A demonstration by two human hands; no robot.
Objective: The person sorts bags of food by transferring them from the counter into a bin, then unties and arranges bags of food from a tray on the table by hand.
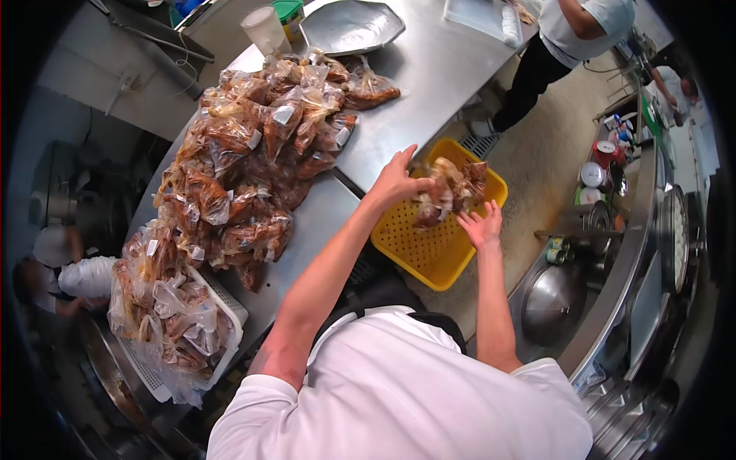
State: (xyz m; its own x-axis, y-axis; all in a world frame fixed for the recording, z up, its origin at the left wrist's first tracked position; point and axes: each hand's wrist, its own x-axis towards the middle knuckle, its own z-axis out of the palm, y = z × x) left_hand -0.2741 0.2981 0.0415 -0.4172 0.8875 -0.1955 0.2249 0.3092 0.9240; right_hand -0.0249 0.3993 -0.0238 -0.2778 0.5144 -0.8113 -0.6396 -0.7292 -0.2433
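Observation:
Several clear plastic bags of reddish-brown meat (445, 192) are over the yellow perforated basket (418, 257), somewhat blurred. My left hand (399, 182) is at their left side, fingers stretched out and thumb pointing toward them; I cannot tell whether it touches them. On their lower right, my right hand (483, 227) is open, palm up, with its fingers spread close beneath the bags. A large heap of similar bagged meat (253, 146) covers the steel table to the left.
A white crate (230, 307) full of bags stands at the table's lower left end. On the steel table (452, 77) are a metal tray (353, 27) and a plastic tub (264, 31). Another person (575, 38) stands beyond the basket. A counter with a domed lid (553, 300) runs along the right.

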